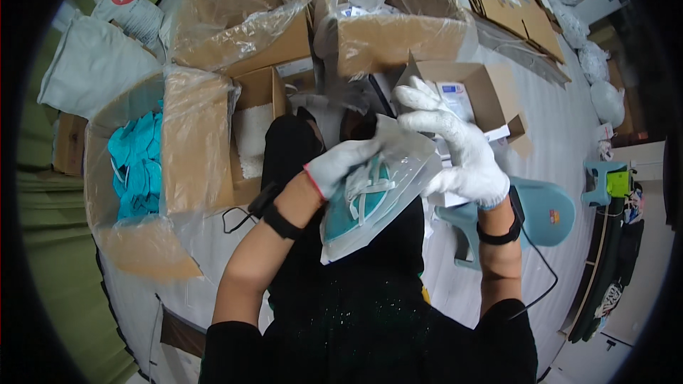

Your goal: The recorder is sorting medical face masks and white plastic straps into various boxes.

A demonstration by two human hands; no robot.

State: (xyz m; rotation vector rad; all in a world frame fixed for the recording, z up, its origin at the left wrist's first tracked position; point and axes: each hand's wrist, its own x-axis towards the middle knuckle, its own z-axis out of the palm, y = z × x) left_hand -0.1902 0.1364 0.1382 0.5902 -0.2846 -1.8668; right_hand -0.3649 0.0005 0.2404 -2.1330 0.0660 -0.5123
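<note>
In front of my lap is a clear plastic bag (420,163) with a teal face mask (345,217) and its white straps inside. My left hand (341,163), in a white knit glove with a red cuff edge, is closed on the bag's upper left side. My right hand (459,146), gloved in white too, is beside the bag's right edge. Its fingers are spread and curved, with the thumb held well apart from them. Whether the right thumb touches the plastic I cannot tell.
At the left, a plastic-lined carton (196,146) holds several teal masks (139,160). Two more lined cartons (398,43) stand ahead. An open carton (491,85) with small white boxes is beyond my right hand. A light blue plastic stool (548,210) is at the right.
</note>
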